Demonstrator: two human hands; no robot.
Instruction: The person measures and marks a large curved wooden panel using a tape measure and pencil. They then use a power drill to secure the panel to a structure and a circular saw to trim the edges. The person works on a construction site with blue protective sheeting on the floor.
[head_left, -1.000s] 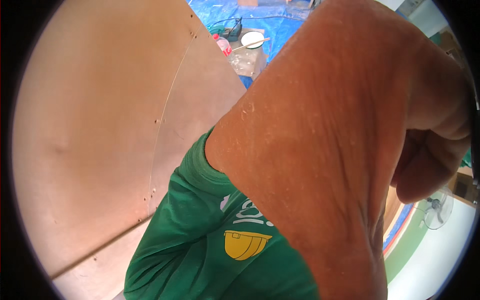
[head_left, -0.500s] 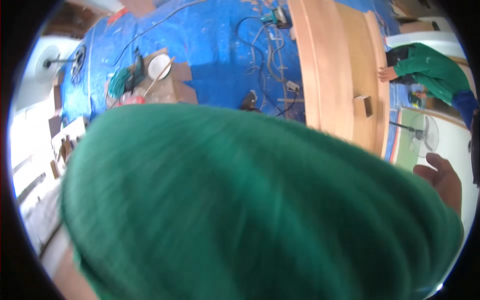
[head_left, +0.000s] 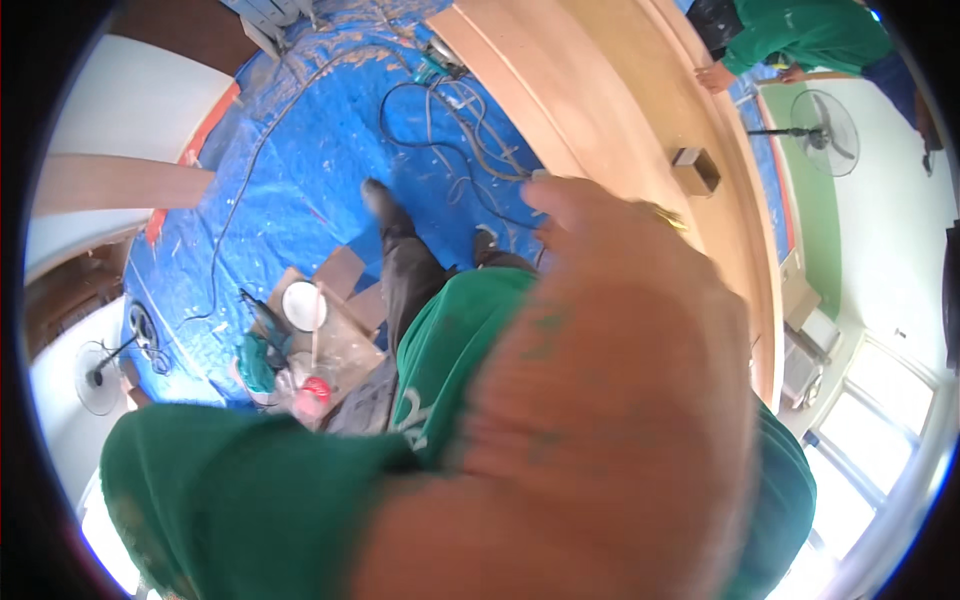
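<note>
Up swings the blurred left hand [head_left: 630, 280], now covering part of the wooden panel [head_left: 560, 90]; can't tell its grip!

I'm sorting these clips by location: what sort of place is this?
Probably an indoor carpentry or renovation site, judging by the wrinkled blue plastic sheeting spread underfoot and the long light-brown wooden structure stretching away from the person's right side.

My bare left forearm [head_left: 600, 430] slants upward very close before me, blurred and broad across my view. My left hand [head_left: 620, 255] tops it, one digit [head_left: 557, 198] jutting leftward; whether it grips is unclear.
</note>
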